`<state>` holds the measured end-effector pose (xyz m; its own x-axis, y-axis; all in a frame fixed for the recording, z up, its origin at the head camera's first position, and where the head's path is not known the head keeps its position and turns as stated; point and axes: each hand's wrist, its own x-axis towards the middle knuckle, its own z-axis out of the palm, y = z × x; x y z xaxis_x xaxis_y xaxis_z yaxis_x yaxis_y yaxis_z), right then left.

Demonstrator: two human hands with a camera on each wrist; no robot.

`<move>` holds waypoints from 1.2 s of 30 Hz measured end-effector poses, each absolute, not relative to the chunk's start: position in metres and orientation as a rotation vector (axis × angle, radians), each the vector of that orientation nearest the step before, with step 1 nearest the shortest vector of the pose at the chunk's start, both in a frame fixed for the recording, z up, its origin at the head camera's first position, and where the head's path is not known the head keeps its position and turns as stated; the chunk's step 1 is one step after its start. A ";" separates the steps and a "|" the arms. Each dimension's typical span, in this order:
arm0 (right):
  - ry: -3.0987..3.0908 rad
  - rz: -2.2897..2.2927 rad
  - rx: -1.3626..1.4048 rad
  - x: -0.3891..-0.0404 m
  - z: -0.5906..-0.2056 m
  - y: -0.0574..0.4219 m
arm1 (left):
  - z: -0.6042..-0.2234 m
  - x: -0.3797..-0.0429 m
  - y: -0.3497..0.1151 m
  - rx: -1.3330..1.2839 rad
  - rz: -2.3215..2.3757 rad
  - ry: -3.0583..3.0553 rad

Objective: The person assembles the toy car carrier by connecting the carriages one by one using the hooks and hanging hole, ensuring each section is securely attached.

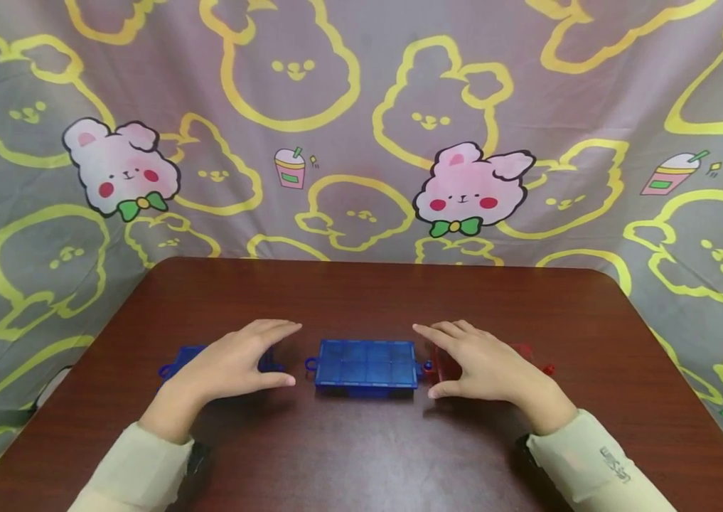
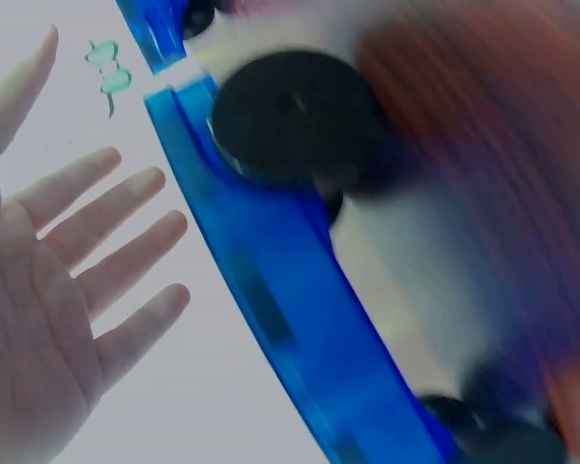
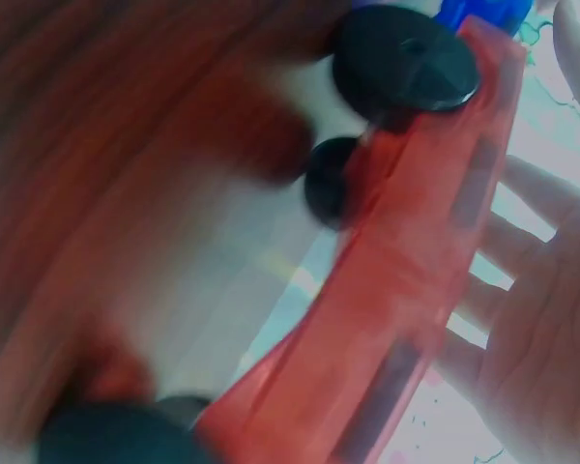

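Three see-through plastic toy wagons stand in a row across the table. A blue wagon [image 1: 190, 353] at the left is partly covered by my left hand [image 1: 233, 364], whose fingers and thumb are spread apart. In the left wrist view its side [image 2: 290, 280] and black wheel [image 2: 295, 116] show, fingers [image 2: 140, 256] straight beside it. The middle blue wagon [image 1: 366, 364] lies between my hands, a ring [image 1: 311, 365] at its left end. Over the red wagon [image 1: 524, 350] at the right is my right hand [image 1: 483, 364], thumb and fingers apart; the right wrist view shows its red side [image 3: 396, 261] near that palm.
The brown wooden table [image 1: 361, 299] reaches back to a grey curtain [image 1: 361, 156] with yellow outlines and rabbit faces. Close to the red wagon's left end is the middle wagon's right-end coupling [image 1: 426, 368]. A small red coupling [image 1: 549, 370] sticks out at the far right.
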<state>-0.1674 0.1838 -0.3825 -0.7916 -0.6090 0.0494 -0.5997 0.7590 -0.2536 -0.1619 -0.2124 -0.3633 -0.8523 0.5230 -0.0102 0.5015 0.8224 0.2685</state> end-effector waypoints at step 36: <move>2.692 -0.424 -1.194 -0.181 -0.392 0.084 | -0.383 -0.157 -0.254 0.627 0.260 2.925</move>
